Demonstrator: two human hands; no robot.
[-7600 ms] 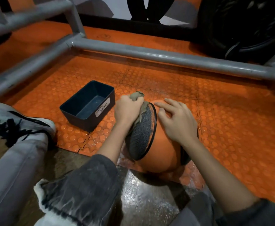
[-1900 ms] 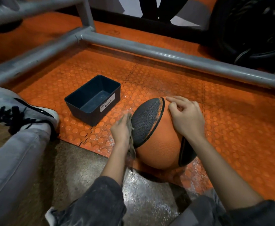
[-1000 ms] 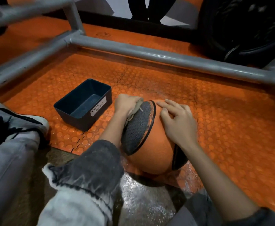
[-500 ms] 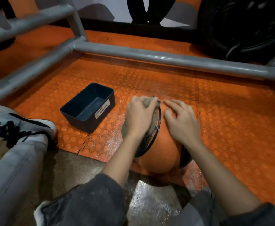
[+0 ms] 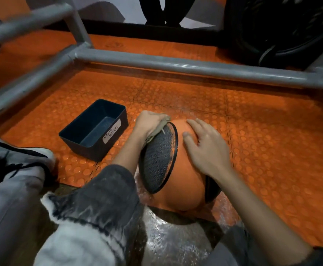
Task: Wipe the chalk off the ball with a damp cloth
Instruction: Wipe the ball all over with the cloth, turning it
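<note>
Ball (image 5: 183, 169) likely heavy, firm, grippy: steadied on top by flat, open right hand (image 5: 206, 150), cloth (image 5: 161, 125) bunched in gripping left hand (image 5: 149, 121) against upper rim of dark panel (image 5: 158, 158).

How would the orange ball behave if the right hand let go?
It would probably roll: the ball is round and sits on a flat mat, steadied by the right hand spread on top. The left hand pressing the cloth at its side would likely shove it rightward. Its textured dark panel probably resists slipping.
</note>
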